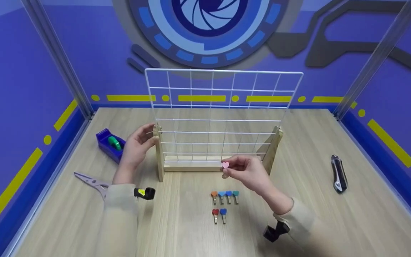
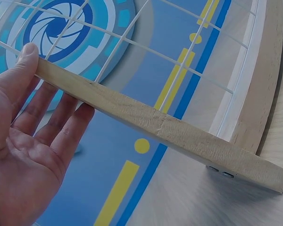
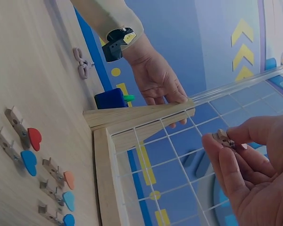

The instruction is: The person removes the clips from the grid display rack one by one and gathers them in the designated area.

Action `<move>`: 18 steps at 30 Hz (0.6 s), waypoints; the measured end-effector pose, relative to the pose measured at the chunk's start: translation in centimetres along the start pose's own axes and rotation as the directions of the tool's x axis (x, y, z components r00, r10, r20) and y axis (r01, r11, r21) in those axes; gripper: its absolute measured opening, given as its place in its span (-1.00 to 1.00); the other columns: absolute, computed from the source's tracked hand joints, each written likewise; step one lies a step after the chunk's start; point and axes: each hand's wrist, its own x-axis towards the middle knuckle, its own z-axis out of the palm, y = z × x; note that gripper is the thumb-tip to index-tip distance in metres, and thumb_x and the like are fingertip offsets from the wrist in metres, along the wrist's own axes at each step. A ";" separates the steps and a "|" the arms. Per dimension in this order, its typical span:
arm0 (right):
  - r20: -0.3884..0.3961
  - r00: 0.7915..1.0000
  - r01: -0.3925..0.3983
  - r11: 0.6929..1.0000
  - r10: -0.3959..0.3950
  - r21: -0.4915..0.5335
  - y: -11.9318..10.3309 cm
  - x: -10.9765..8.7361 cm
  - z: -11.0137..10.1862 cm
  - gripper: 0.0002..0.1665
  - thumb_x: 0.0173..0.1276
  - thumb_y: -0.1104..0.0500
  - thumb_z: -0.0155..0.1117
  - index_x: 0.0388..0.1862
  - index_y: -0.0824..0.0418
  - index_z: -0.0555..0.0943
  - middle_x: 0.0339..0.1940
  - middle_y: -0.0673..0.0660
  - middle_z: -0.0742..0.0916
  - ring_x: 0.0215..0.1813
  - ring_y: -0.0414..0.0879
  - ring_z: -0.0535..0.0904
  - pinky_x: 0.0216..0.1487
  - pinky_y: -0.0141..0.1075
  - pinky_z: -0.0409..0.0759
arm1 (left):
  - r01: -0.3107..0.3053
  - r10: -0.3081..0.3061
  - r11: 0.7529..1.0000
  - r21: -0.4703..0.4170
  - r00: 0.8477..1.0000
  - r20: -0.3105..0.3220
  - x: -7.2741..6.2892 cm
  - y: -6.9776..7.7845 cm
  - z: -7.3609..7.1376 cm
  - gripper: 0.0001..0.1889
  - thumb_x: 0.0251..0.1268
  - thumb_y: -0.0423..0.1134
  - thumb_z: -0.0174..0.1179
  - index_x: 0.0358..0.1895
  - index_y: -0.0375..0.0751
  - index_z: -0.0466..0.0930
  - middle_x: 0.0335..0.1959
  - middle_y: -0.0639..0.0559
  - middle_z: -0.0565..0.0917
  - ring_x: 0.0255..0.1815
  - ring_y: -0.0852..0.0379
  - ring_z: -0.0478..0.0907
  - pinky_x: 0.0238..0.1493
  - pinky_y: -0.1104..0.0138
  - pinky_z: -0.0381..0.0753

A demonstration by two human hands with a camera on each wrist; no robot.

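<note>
A white wire grid [image 1: 211, 119] stands upright in a wooden stand [image 1: 191, 167]. My left hand [image 1: 136, 147] holds the stand's left post [image 2: 132, 113] near its top, thumb on one side and fingers on the other. In front of the grid's lower part, my right hand [image 1: 250, 173] pinches a small wooden clothespin [image 3: 222, 137] between thumb and fingers. A pink heart [image 1: 226, 165] on this clothespin faces the head camera. Several more heart clothespins lie below in two rows, among them a red one [image 1: 215, 214] and an orange one [image 1: 214, 196].
Left of the stand sits a blue tape dispenser [image 1: 107, 145] with a green roll. Scissors [image 1: 93, 182] lie partly under the left forearm. A utility knife [image 1: 339, 174] is on the right of the wooden table [image 1: 305, 142]. Blue patterned walls rise around the table.
</note>
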 end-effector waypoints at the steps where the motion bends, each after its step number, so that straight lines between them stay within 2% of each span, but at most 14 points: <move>1: 0.002 1.000 -0.001 1.000 0.001 0.009 0.1 -0.1 0.0 -0.73 0.34 0.32 0.44 -0.01 0.42 0.71 -0.15 0.39 0.80 -0.27 -0.18 0.78 -0.08 -0.27 0.80 | 0.000 0.000 1.000 -0.001 1.000 -0.001 0.0 0.0 0.0 -0.48 0.47 -0.38 0.22 0.45 -0.26 0.41 0.37 -0.19 0.55 0.26 0.16 0.55 0.16 0.50 0.64; 6: 0.009 1.000 -0.014 0.999 0.013 0.042 0.9 -0.8 0.1 -0.73 0.32 0.35 0.44 -0.04 0.46 0.69 -0.15 0.43 0.79 -0.28 -0.20 0.78 -0.09 -0.27 0.80 | -0.004 0.004 1.000 0.001 1.000 0.001 0.0 -0.2 -0.1 -0.47 0.47 -0.35 0.23 0.46 -0.28 0.40 0.38 -0.20 0.55 0.26 0.15 0.55 0.15 0.52 0.63; 11: 0.005 0.999 -0.053 0.999 0.053 0.004 1.8 -1.6 0.0 -0.73 0.32 0.31 0.46 -0.04 0.42 0.70 -0.16 0.35 0.80 -0.26 -0.19 0.79 -0.04 -0.24 0.80 | -0.007 0.007 1.000 0.005 1.000 0.006 0.0 -0.2 -0.1 -0.47 0.47 -0.34 0.24 0.45 -0.25 0.41 0.38 -0.20 0.55 0.30 0.10 0.54 0.16 0.53 0.63; 18: -0.016 0.997 -0.079 0.996 0.078 -0.035 2.9 -2.8 -0.1 -0.67 0.29 0.33 0.46 0.03 0.38 0.68 -0.15 0.30 0.80 -0.25 -0.18 0.78 -0.13 -0.36 0.78 | 0.004 -0.004 1.000 0.010 1.000 0.006 0.0 -0.1 -0.1 -0.45 0.47 -0.33 0.23 0.47 -0.28 0.37 0.40 -0.18 0.54 0.35 0.01 0.51 0.17 0.54 0.62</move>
